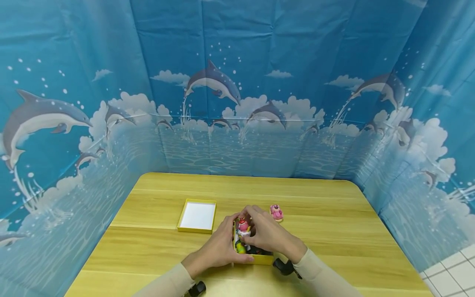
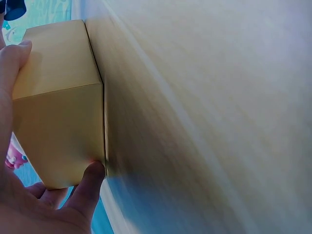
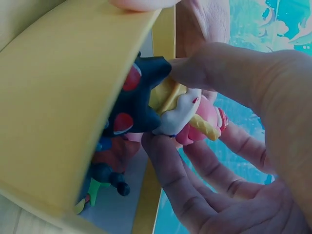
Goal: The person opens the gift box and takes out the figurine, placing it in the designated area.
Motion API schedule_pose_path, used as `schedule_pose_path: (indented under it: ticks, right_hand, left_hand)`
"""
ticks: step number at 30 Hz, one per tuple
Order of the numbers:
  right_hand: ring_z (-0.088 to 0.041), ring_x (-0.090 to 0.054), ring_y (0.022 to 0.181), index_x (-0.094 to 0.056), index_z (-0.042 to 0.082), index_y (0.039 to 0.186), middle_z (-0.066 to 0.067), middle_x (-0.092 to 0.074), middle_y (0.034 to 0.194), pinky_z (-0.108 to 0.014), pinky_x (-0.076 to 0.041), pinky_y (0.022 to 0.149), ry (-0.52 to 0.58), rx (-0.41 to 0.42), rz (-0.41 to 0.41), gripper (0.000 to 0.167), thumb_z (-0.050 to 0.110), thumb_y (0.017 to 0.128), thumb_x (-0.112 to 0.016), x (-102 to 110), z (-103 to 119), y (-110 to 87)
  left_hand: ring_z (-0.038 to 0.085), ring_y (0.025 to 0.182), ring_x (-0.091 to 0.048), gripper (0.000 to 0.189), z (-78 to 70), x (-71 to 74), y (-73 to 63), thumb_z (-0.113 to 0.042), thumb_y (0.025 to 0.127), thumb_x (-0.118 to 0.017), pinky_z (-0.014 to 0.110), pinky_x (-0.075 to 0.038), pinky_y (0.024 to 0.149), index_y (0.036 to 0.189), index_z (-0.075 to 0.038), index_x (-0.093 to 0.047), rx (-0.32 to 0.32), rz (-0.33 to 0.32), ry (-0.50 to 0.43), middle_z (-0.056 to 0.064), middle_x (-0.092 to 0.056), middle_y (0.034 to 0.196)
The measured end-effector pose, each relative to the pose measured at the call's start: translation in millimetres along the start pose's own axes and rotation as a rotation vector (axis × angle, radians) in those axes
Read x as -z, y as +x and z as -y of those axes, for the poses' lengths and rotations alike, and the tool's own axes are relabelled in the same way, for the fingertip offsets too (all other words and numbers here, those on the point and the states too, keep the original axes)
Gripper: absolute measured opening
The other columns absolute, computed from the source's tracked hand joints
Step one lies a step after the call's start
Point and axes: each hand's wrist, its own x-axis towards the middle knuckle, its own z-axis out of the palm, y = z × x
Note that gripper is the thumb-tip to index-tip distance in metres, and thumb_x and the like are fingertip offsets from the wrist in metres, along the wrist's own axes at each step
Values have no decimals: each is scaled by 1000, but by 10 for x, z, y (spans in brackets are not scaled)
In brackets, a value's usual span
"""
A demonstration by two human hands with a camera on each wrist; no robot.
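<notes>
Right hand [image 1: 269,231]: fingers pinching the small pink-domed figurine with the white rippled icing band and twisted yellow stick [image 3: 187,113], thumb one side, index the other, at the mouth of the box. Its pink dome and red-striped top point out past the fingertips; white band sits right between thumb and index. Exact thumb contact partly hidden.

Handling, my read: light, stiff, probably moulded plastic, smooth enough to slip if pinched on the dome. Stick looks like the weak bit. Best hold is across the white band and base.

Just inside from the thumb tip: dark navy figure with red ear patches [image 3: 146,92], close enough to snag.

Left hand [image 1: 222,243]: fingers and thumb gripping the yellow cardboard box [image 2: 58,131] around its outside. Likely light, thin-walled; hold by corners, don't squeeze mid-panel.

Beyond the right fingers, on the wood-grain counter [image 1: 334,231]: pink bear figurine [image 1: 276,213]. Left of the left fingers: shallow yellow cardboard lid, white inside [image 1: 198,215].
</notes>
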Motion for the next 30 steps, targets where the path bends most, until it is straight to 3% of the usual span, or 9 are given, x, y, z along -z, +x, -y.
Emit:
schedule_pose_path:
  ticks: [5, 14, 30]
  right_hand:
    - [-6, -74, 91, -63, 11, 130, -5, -73, 116, -20, -62, 77, 24, 7, -13, 47, 11, 97, -96, -7, -5, -6]
    - [3, -64, 73, -60, 11, 130, 2, -80, 97, -21, -58, 69, 26, 15, -36, 45, 17, 100, -94, 0, -8, -13]
    - [-3, -76, 88, -59, 20, 133, 4, -78, 107, -24, -64, 79, 17, -49, -95, 53, 43, 101, -95, 74, -3, -71]
  left_hand:
    - [33, 163, -53, 135, 3, -2, 1, -76, 88, -93, 62, -53, 128, 186, -15, -22, 4, 3, -5, 14, -41, 183]
    - [31, 159, -56, 136, -22, -2, -2, -75, 86, -95, 61, -54, 127, 184, -13, -25, 11, -3, -2, 14, -45, 179]
    - [31, 159, -56, 137, -24, -5, 9, -79, 86, -93, 61, -55, 125, 185, -13, -25, 14, -4, 7, 14, -43, 182]
